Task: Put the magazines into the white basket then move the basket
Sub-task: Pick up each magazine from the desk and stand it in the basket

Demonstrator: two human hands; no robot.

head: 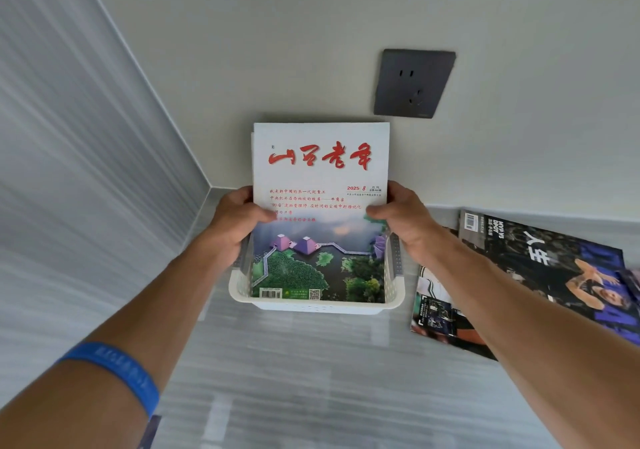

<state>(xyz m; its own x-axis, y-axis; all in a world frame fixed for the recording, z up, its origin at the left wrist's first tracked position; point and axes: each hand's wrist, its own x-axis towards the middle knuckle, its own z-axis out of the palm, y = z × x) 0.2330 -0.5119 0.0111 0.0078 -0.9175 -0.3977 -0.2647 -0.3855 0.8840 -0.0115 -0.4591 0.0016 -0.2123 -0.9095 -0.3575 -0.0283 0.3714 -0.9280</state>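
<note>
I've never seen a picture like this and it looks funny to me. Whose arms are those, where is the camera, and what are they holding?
There is no robot here. The arms belong to a person who wears a camera on the head, so you see what that person sees, looking forward and down. The left hand and the right hand each grip one side of a magazine with red lettering. It stands upright, with its bottom edge down inside a white basket. The basket sits on a grey counter by the wall. To the right, more magazines lie flat on the counter, still waiting. A dark wall socket is above, and there is a blue wristband on the left arm.
</note>
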